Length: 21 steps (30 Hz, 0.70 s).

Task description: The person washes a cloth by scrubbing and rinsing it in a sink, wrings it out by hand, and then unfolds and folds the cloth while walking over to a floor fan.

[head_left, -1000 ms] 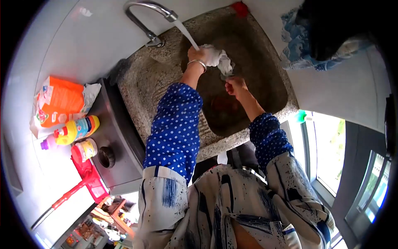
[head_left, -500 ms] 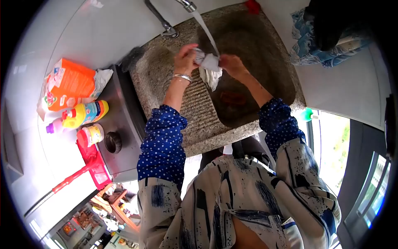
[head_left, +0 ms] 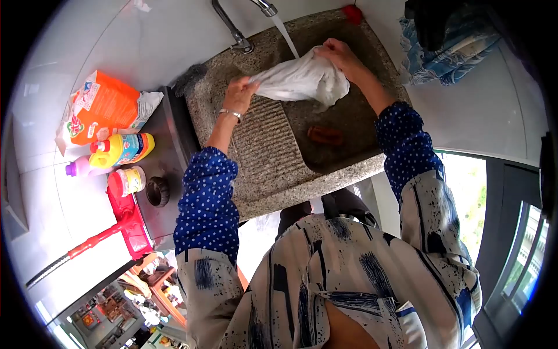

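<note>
A wet white cloth is stretched between my two hands over the stone sink. My left hand grips its left end above the ribbed washboard. At the upper right, my right hand is closed on the other end. The cloth sags in the middle and its lower edge hangs over the basin. Behind it, water runs from the tap; the cloth hides where the stream lands. A reddish-brown brush-like object lies on the basin floor, apart from both hands.
Left of the sink, a dark counter bears an orange bag, a yellow bottle, a red-lidded jar and a small brown bowl. A red dustpan is beside it. Blue patterned fabric hangs at right.
The cloth was bunched between my hands under the stream. Both hands have moved apart, left hand leftward and right hand up and right, spreading it out.
</note>
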Tool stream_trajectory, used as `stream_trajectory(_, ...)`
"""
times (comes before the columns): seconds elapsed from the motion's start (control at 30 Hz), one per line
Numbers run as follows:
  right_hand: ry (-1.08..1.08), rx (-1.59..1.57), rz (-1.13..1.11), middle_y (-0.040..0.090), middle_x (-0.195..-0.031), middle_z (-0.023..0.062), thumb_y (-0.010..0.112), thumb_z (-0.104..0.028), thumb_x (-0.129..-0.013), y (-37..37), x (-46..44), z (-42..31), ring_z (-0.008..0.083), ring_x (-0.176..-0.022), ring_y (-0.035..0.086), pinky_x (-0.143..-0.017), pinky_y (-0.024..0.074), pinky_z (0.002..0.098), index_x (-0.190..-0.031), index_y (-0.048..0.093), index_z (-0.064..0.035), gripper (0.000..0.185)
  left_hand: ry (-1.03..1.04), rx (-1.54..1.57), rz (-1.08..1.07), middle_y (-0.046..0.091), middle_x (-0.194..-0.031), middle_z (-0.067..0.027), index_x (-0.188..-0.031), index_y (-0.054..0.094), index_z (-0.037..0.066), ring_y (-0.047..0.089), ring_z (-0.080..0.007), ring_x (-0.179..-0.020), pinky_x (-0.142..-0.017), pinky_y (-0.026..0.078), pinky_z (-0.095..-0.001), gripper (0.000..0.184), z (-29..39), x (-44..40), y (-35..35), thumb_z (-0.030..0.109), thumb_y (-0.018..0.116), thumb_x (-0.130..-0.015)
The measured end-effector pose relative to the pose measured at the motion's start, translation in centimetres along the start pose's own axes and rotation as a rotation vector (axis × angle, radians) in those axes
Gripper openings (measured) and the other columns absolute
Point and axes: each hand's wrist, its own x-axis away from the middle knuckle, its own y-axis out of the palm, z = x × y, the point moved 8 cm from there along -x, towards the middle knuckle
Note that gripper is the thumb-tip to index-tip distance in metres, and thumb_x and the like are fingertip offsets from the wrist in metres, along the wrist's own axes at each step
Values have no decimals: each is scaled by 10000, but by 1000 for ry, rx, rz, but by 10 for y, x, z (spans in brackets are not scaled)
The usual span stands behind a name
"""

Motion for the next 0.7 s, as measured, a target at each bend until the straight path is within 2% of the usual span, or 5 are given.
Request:
stream_trajectory(0.13, -179, -38, 128, 572, -917, 86, 723, -266, -745, -7, -9, 21, 185, -836, 548, -730, 448, 301, -973, 588, -27, 356, 112, 58, -51, 638, -822, -170, -943, 612, 26, 601, -313, -760, -680, 454, -394, 358, 39, -28, 35, 369, 576, -850)
stream_trajectory(0.2, -135, -7, 11, 593, -985, 103, 731, -179, -722, -4, -10, 51, 197, -887, 564, -762, 454, 319, -1039, 589, -17, 383, -9, 16, -254, 626, -1100, -154, -1184, 559, 6, 587, -249, -957, -847, 446, -316, 510, 74, -33, 59, 394, 588, -855)
stream_trajectory(0.27, -13, 60, -2, 597, -1073, 112, 727, -127, -703, -7, -5, 72, 216, -937, 565, -810, 448, 326, -1145, 570, -14, 483, 243, 212, 94, 612, -802, -181, -920, 592, 20, 595, -286, -768, -687, 443, -387, 318, 81, -47, 75, 326, 584, -833)
stream_trajectory(0.53, 135, 274, -333, 589, -1158, 96, 731, -186, -691, 22, 43, 121, 209, -1057, 525, -930, 381, 324, -1237, 520, -21, 608, -132, 642, -281, 625, -809, -55, -959, 630, -2, 550, -106, -767, -681, 456, -264, 305, 72, -69, 103, 266, 647, -813)
stream_trajectory(0.7, 251, -448, -452, 546, -1210, 59, 659, -427, -802, 49, 62, 136, 205, -1029, 537, -889, 400, 317, -1292, 468, -77, 631, -316, 967, -410, 596, -1136, -52, -1251, 496, 6, 558, -164, -1037, -908, 445, -297, 435, 87, -42, 79, 143, 622, -858)
